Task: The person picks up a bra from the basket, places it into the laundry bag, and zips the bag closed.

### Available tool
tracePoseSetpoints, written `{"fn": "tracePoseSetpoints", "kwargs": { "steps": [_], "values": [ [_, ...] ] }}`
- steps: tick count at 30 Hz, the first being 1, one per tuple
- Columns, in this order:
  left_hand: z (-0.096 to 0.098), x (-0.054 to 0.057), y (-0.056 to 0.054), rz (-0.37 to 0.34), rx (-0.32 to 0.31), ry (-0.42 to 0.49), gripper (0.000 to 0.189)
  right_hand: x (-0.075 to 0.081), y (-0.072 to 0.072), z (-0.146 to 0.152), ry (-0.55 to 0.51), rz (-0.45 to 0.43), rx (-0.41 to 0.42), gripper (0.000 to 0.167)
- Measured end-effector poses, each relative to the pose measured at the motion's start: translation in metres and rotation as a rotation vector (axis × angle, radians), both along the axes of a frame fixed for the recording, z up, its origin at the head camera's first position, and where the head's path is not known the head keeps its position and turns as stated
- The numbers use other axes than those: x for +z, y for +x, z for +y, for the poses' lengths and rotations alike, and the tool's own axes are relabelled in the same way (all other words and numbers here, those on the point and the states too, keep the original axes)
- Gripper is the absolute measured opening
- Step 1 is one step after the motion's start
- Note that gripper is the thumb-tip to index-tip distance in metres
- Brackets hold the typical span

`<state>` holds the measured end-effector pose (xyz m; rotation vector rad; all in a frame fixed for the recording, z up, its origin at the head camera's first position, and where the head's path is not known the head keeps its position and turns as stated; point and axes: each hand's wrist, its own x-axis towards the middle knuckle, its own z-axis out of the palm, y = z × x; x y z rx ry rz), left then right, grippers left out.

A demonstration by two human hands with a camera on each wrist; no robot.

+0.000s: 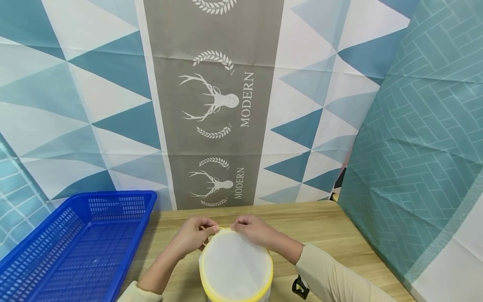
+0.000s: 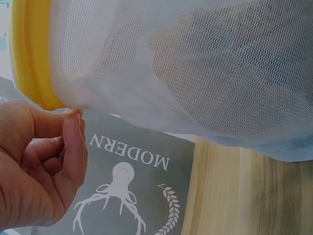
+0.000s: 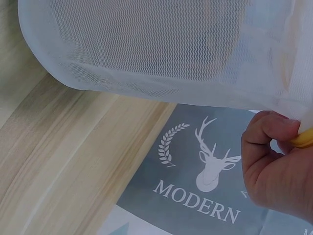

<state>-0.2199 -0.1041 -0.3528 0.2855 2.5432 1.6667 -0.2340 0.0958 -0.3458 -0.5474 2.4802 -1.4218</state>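
A round white mesh laundry bag with yellow trim stands upright on the table, its flat white top facing up. At the far edge of that top, my left hand pinches the yellow rim between thumb and fingertips. My right hand pinches the same rim just to the right, the two hands a short gap apart. Through the mesh side in the left wrist view, a tan and dark shape shows inside, blurred by the weave. The yellow trim runs into my right fingers in the right wrist view.
A blue plastic basket with slatted walls stands at the left. The wood-grain table ends at a patterned cloth backdrop, and a green herringbone cloth hangs at the right. A small black object lies by the right sleeve.
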Motion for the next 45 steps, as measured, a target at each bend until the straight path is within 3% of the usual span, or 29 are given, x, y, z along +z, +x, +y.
{"fn": "tracePoseSetpoints", "kwargs": {
  "steps": [13, 21, 28, 34, 39, 45],
  "values": [
    [0.0, -0.003, 0.003, -0.042, -0.001, 0.038, 0.019, -0.001, -0.001, 0.006, 0.004, -0.029, -0.005, 0.027],
    [-0.001, -0.005, 0.002, -0.022, 0.055, -0.005, 0.017, 0.001, 0.006, 0.021, 0.103, -0.017, -0.085, 0.038],
    [0.003, 0.002, 0.001, 0.009, 0.135, -0.098, 0.011, 0.008, 0.013, 0.028, 0.1, -0.033, -0.09, 0.034],
    [0.004, 0.011, -0.003, 0.017, 0.145, -0.124, 0.012, 0.016, 0.017, 0.028, 0.073, -0.039, -0.115, 0.031],
    [0.001, 0.017, -0.007, 0.035, 0.143, -0.092, 0.024, 0.019, 0.022, 0.029, 0.051, -0.048, -0.113, 0.031],
    [-0.001, 0.022, -0.01, 0.001, 0.18, 0.05, 0.029, 0.017, 0.028, 0.031, 0.012, -0.092, -0.126, 0.033]
  ]
}}
